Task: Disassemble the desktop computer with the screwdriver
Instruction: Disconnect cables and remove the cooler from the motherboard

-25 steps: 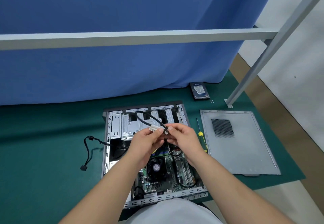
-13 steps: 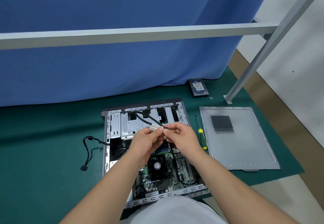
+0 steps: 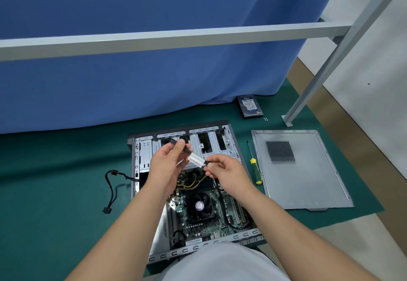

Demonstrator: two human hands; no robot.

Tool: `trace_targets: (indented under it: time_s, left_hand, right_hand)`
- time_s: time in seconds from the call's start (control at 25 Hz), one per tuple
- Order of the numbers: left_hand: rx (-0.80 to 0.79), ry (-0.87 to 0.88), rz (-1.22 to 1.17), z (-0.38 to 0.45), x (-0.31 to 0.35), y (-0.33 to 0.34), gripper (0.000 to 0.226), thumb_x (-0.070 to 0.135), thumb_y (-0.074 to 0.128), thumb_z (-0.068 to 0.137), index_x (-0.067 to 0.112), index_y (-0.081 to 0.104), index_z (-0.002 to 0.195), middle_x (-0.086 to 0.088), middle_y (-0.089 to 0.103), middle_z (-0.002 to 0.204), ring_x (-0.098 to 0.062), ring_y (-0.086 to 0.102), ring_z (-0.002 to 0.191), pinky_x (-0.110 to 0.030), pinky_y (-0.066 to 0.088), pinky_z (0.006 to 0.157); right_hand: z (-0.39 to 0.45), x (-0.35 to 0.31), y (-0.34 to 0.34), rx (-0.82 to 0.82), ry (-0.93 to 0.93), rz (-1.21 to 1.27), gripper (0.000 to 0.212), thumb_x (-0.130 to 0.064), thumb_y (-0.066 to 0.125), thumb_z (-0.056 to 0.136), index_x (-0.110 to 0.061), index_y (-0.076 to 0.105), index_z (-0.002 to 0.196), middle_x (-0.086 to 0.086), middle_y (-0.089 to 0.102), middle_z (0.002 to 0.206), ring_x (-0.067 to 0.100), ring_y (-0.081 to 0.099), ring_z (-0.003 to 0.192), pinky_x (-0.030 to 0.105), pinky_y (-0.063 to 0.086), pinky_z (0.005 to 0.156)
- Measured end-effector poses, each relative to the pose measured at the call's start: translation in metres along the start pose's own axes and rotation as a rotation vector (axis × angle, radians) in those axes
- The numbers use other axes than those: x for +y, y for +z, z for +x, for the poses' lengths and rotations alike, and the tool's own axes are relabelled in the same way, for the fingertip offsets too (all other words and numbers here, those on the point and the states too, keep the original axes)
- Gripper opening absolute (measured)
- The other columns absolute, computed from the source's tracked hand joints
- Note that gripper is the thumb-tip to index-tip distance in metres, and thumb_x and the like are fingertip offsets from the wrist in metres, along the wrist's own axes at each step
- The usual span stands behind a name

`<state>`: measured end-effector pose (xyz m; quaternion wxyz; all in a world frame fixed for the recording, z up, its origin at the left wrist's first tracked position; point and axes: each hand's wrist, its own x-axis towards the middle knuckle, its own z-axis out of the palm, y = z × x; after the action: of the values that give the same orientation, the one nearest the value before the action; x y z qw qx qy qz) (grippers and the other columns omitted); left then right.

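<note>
The open desktop case [image 3: 141,161] lies flat on the green mat, its motherboard and CPU fan [image 3: 200,206] exposed. Above the drive bays I hold a black cable with a white label [image 3: 195,159]. My left hand [image 3: 168,166] pinches its upper end between thumb and fingers. My right hand [image 3: 226,174] pinches the lower end just past the label. The screwdriver [image 3: 254,168], with a yellow and green handle, lies untouched on the mat right of the case.
The grey side panel [image 3: 308,181] lies to the right of the screwdriver. A hard drive [image 3: 250,105] and loose screws [image 3: 265,118] sit at the back by the blue curtain. A black cable [image 3: 111,189] trails out left of the case. A metal frame bar [image 3: 176,38] crosses overhead.
Both hands have drawn the cable out straighter: my left hand moved up and left, my right hand slid down past the label. The view shifted slightly.
</note>
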<state>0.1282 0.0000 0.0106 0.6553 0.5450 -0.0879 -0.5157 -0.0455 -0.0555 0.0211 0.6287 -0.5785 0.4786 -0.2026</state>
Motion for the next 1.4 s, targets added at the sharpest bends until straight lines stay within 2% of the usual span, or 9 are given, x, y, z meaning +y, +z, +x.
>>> trace_targets:
  time_s: [0.12,0.32,0.56,0.72,0.8,1.04,1.12,1.28,1.4]
  left_hand:
    - [0.053,-0.064,-0.052,0.008,0.0,-0.005,0.016,0.027,0.079,0.089,0.013,0.073,0.09,-0.007,0.078,0.092,-0.006,0.068,0.068,-0.02,0.057,0.06]
    - [0.088,-0.188,-0.062,0.012,-0.003,-0.005,0.017,0.021,0.081,0.087,0.009,0.069,0.091,-0.01,0.077,0.089,-0.008,0.065,0.06,-0.023,0.058,0.056]
    - [-0.006,-0.128,-0.06,0.014,-0.004,-0.006,0.035,0.042,0.071,0.094,0.013,0.071,0.114,-0.009,0.078,0.11,-0.021,0.077,0.097,-0.026,0.06,0.069]
    - [0.097,-0.192,-0.01,0.021,-0.005,-0.005,0.033,0.039,0.074,0.092,0.007,0.071,0.101,-0.009,0.077,0.085,-0.011,0.062,0.056,-0.025,0.055,0.053]
    - [0.137,-0.221,0.009,0.024,-0.006,-0.004,0.029,0.035,0.075,0.092,0.008,0.068,0.102,-0.007,0.074,0.077,-0.009,0.056,0.051,-0.025,0.052,0.05]
    - [0.016,-0.123,0.085,0.031,-0.005,0.015,0.031,0.039,0.074,0.093,0.013,0.064,0.107,-0.01,0.079,0.102,-0.02,0.078,0.089,-0.026,0.06,0.066]
    - [-0.02,-0.106,0.176,0.038,-0.002,0.028,0.025,0.037,0.072,0.096,0.014,0.064,0.103,-0.01,0.079,0.101,-0.02,0.078,0.09,-0.026,0.06,0.068]
    - [-0.075,-0.008,0.367,0.055,0.0,0.062,0.016,0.027,0.07,0.098,0.012,0.064,0.096,-0.008,0.08,0.088,-0.018,0.077,0.077,-0.034,0.059,0.074]
    - [-0.084,0.042,0.37,0.071,-0.004,0.086,0.014,0.025,0.072,0.096,0.013,0.067,0.093,-0.007,0.08,0.085,-0.019,0.077,0.074,-0.035,0.06,0.075]
  right_hand:
    - [-0.002,-0.002,0.002,-0.103,-0.052,-0.02,0.026,-0.003,0.056,0.102,-0.025,0.069,0.107,-0.001,0.076,0.096,0.012,0.071,0.089,0.026,0.057,0.089]
    - [0.001,-0.002,0.004,-0.173,-0.078,-0.062,0.028,-0.005,0.059,0.101,-0.03,0.071,0.102,-0.005,0.077,0.093,0.013,0.072,0.09,0.029,0.057,0.091]
    - [0.011,0.008,-0.001,0.03,0.041,-0.191,0.02,-0.011,0.059,0.099,-0.026,0.071,0.102,-0.005,0.077,0.085,0.004,0.068,0.073,0.031,0.056,0.08]
    - [0.003,0.009,-0.002,-0.132,-0.038,-0.186,0.025,-0.012,0.06,0.1,-0.036,0.069,0.098,-0.004,0.076,0.095,0.016,0.072,0.093,0.032,0.057,0.089]
    - [-0.001,0.01,0.001,-0.186,-0.074,-0.168,0.026,-0.013,0.059,0.101,-0.037,0.068,0.099,-0.007,0.075,0.096,0.015,0.071,0.097,0.032,0.056,0.095]
    - [0.005,0.017,-0.015,-0.034,-0.005,-0.221,0.013,-0.021,0.06,0.101,-0.032,0.067,0.097,-0.004,0.074,0.09,0.001,0.067,0.077,0.022,0.053,0.073]
    - [0.008,0.017,-0.02,-0.01,-0.019,-0.274,0.008,-0.027,0.062,0.1,-0.029,0.067,0.094,-0.006,0.075,0.086,0.0,0.068,0.073,0.019,0.051,0.069]
    - [0.028,0.009,-0.035,0.162,0.028,-0.498,0.015,-0.027,0.062,0.096,-0.025,0.066,0.081,-0.008,0.075,0.073,0.008,0.07,0.068,0.034,0.06,0.071]
    - [0.049,-0.003,-0.054,0.221,0.136,-0.451,0.014,-0.025,0.064,0.092,-0.023,0.068,0.079,-0.01,0.076,0.073,0.011,0.072,0.074,0.037,0.06,0.077]
